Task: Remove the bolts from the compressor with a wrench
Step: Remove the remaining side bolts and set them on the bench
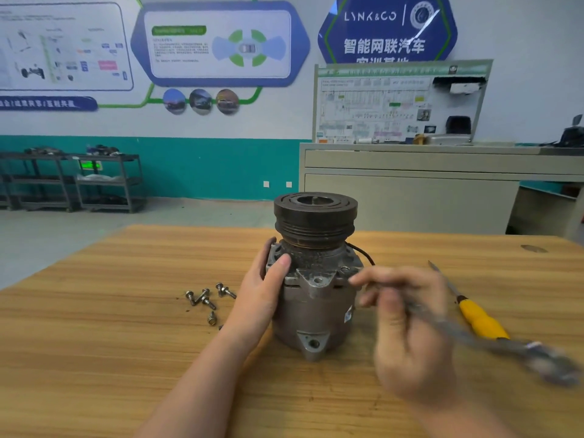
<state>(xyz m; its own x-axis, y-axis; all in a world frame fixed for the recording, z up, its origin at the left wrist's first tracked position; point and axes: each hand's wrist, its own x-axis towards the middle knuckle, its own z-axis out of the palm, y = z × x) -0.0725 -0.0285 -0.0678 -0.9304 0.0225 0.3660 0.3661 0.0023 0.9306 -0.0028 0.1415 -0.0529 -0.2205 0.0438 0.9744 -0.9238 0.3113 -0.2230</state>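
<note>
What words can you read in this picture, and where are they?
"LYNK&CO": blue wall sign.
"智能网联汽车": same sign, below the brand.
Line under that: cut off by the white board.
Board's print, wall posters, compressor sticker: too small or blurred.

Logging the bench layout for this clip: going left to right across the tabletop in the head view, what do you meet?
Loose bolts → left hand → compressor → right hand holding the blurred wrench → yellow-handled screwdriver.
</note>
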